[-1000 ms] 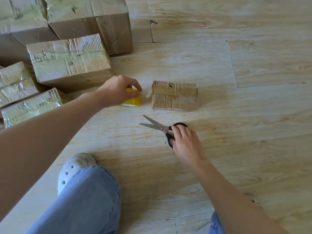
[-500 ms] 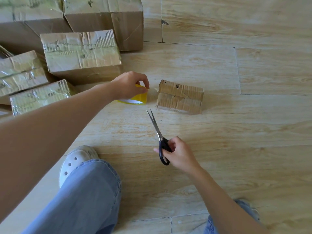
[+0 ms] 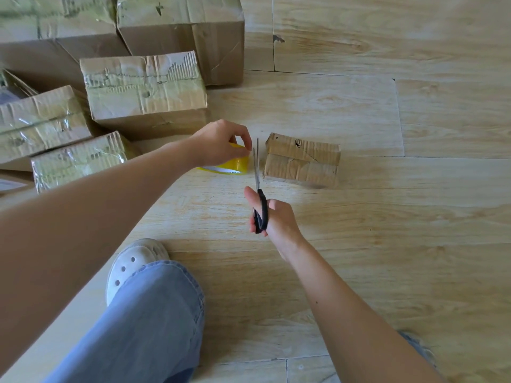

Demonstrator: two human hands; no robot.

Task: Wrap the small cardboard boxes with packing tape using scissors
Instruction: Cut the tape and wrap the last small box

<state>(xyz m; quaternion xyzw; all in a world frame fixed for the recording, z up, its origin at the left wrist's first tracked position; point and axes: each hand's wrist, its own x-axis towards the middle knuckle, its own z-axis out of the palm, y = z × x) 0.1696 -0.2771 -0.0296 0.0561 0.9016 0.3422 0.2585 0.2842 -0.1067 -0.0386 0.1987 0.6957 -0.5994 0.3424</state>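
A small cardboard box lies on the wooden floor at the centre. Just left of it sits a yellow roll of packing tape, which my left hand grips from above. My right hand holds black-handled scissors with fingers through the handles. The blades point away from me into the narrow gap between the tape roll and the box. Whether a strip of tape spans that gap is too faint to tell.
Several taped cardboard boxes are stacked at the upper left, close behind the tape roll. My left leg in blue jeans and a white clog fill the lower left.
My right hand picked the scissors up off the floor, turned them and brought the blades forward between the tape roll and the box. My left hand stayed on the roll.
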